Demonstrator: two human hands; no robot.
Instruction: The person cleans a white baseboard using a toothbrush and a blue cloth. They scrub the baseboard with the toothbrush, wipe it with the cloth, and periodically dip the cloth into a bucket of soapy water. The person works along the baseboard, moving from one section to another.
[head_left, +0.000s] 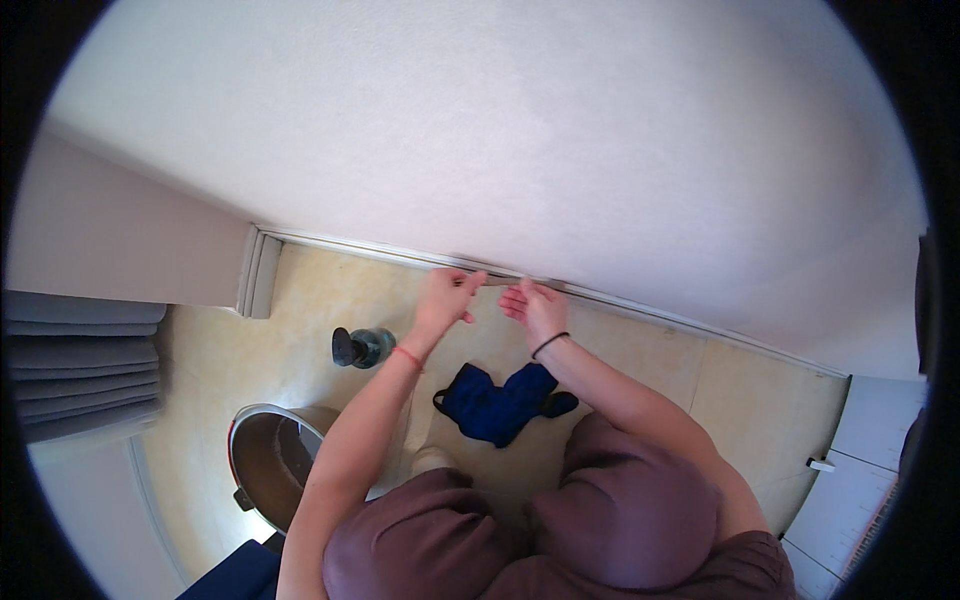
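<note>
A thin, light strip (504, 281) stretches between my two hands in front of the white baseboard (622, 304). My left hand (448, 292), a red string on its wrist, pinches the strip's left part. My right hand (538, 304), with a black band at the wrist, has thumb and fingers on it farther right, close to the wall. What the strip is made of cannot be told. Below the hands a dark blue cloth (491, 405) with black edging lies crumpled on the floor. A spray bottle (375, 347) with a black head is left of my left forearm.
A bucket (247, 450) holding some liquid stands at lower left, partly behind my left arm. Grey curtain folds (90, 360) hang at the far left. The wall (487, 135) rises ahead, with a corner at left. A white cabinet (855, 480) stands at right.
</note>
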